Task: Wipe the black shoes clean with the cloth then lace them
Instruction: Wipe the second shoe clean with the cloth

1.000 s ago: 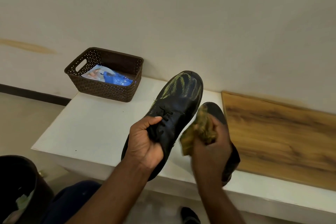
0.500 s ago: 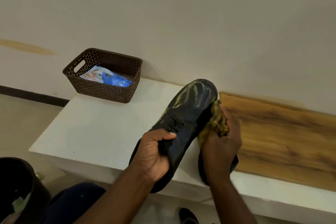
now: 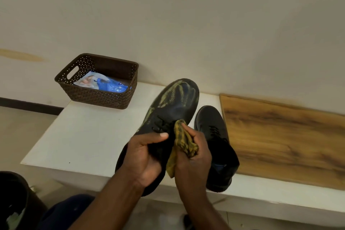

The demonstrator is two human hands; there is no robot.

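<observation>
Pulling the cloth back from the toe to the laces, we are pinching it in our right hand while our left hand is gripping the streaked shoe; wiping is continuing, so lacing is waiting. Beyond, the second shoe is now showing on the white table, the basket sitting by the wall.

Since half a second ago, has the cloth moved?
Yes. The cloth, held in the right hand, has come back from the shoe's toe toward the laces, away from the wooden board.
</observation>
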